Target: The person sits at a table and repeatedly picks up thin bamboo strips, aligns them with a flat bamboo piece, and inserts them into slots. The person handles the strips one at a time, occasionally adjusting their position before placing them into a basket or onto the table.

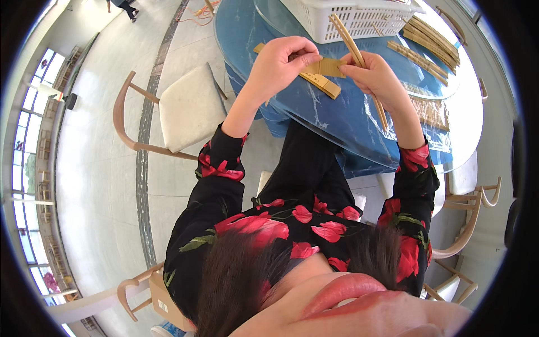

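Note:
Between my hands, over the near part of the table, stretches a short tan paper band [327, 68]. My left hand [283, 63] is closed, thumb and forefinger pinching the band's left end. With thumb and forefinger my right hand [377, 76] grips the band's right end. Wooden chopsticks [347, 37] also sit in that right hand, slanting with their upper ends toward the basket and lower ends below the palm; their middle is hidden by the fingers. Beneath the band, a folded tan paper strip [321, 85] lies on the tabletop.
The round table [297, 115] has a blue marbled cover under glass. On it stand a white plastic basket [359, 21], several bundles of chopsticks [431, 40] and a bundle in clear plastic [431, 113]. A wooden chair with a pale seat [188, 109] is at left; a person [124, 7] is far off.

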Tool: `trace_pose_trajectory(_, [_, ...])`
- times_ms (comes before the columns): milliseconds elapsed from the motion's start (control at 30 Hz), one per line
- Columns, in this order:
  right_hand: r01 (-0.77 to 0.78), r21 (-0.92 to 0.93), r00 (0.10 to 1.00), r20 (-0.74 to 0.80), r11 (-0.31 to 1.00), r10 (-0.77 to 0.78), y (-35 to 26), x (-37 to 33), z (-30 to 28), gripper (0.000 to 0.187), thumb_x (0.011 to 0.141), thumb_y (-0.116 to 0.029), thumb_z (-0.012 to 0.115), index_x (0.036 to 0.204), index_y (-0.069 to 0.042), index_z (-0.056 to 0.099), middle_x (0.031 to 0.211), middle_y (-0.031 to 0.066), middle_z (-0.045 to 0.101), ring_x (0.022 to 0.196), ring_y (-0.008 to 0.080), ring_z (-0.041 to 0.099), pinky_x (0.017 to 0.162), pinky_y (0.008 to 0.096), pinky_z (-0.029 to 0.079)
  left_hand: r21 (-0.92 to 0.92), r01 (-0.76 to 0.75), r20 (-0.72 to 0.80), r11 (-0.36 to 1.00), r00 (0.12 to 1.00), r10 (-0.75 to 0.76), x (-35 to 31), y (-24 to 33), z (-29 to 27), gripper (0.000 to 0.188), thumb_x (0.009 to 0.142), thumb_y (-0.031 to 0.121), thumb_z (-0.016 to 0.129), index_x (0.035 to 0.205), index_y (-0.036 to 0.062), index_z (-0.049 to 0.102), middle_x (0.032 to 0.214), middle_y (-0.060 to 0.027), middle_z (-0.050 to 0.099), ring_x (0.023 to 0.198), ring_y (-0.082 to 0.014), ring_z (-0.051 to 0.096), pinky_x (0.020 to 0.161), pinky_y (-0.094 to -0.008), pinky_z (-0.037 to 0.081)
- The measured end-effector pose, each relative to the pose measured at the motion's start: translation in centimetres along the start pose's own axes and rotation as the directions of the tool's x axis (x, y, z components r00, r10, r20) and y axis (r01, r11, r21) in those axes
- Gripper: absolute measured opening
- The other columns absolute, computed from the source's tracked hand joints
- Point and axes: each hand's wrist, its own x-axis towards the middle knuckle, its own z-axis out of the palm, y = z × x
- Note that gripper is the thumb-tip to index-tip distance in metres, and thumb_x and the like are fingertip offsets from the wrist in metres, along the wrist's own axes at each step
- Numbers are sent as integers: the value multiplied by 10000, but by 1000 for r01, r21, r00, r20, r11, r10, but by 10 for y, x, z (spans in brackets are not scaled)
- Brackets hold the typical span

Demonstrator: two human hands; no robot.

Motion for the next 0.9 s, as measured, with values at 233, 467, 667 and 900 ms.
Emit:
trace_pose_trajectory(233, [-34, 88, 997, -71, 995, 40, 24, 1, -4, 149, 943, -189, 719, 934, -59, 645, 644, -85, 454, 525, 4, 360, 465, 207, 233, 483, -366, 48, 796, 918, 393, 3, -1, 18, 256, 814, 167, 825, 1050, 116, 740, 953, -3, 717, 1000, -208, 620, 900, -369, 480])
trace_pose_trajectory(467, [-117, 76, 990, -70, 990, 122, 45, -8, -6, 149, 927, -193, 701, 922, -51, 652, 652, -68, 469, 534, 11, 375, 463, 215, 241, 578, -430, 139, 693, 889, 436, -7, -25, 56, 382, 724, 208, 859, 1080, 122, 752, 1005, 16, 702, 1057, -224, 610, 938, -412, 464])
trace_pose_trajectory(667, [-149, -6, 987, -66, 989, 148, 64, -17, -16, 151, 960, -183, 700, 965, -52, 624, 676, -68, 474, 524, 10, 369, 448, 198, 250, 516, -442, 127, 734, 887, 445, -14, -29, 76, 365, 763, 180, 848, 1097, 114, 716, 1049, -29, 682, 1066, -257, 618, 960, -427, 467])
trace_pose_trajectory(900, [-158, -46, 975, -162, 986, 149, 48, -31, -13, 197, 930, -214, 686, 887, -27, 640, 670, -51, 482, 548, 38, 409, 473, 232, 290, 464, -430, 133, 775, 898, 419, -12, -30, 84, 388, 772, 173, 847, 1121, 96, 695, 1078, -49, 676, 1041, -285, 628, 942, -424, 494])
